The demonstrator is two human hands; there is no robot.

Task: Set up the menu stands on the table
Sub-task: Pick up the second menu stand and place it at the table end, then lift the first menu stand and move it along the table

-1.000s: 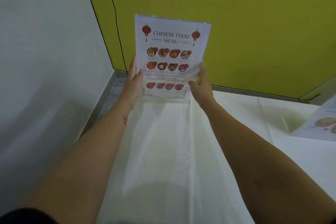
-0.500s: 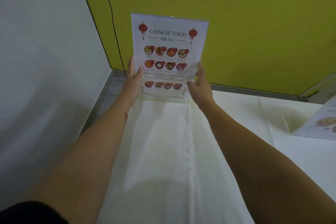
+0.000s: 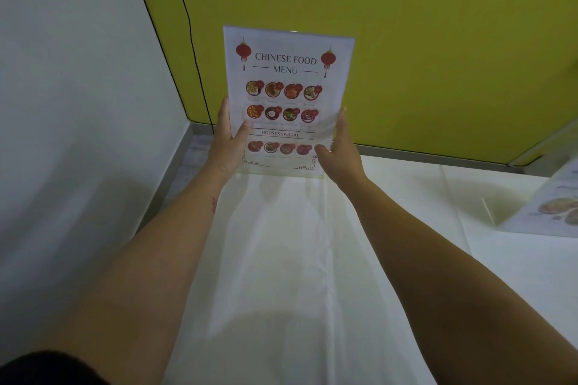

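Observation:
A clear acrylic menu stand (image 3: 286,78) with a "Chinese Food Menu" sheet stands upright at the far end of the white-clothed table (image 3: 281,259), its lower edge at the cloth. My left hand (image 3: 226,144) grips its left edge, thumb on the front. My right hand (image 3: 339,150) holds its right edge, thumb across the lower front. A second menu stand (image 3: 553,206) leans at the far right, partly cut off by the frame edge.
A yellow-green wall (image 3: 406,40) rises right behind the held stand. A white wall (image 3: 68,103) runs along the left, with a gap of grey floor (image 3: 194,159) between it and the table's left edge.
Both hands and the menu stand have barely shifted; the grip on each edge is the same and the stand stays upright at the far end.

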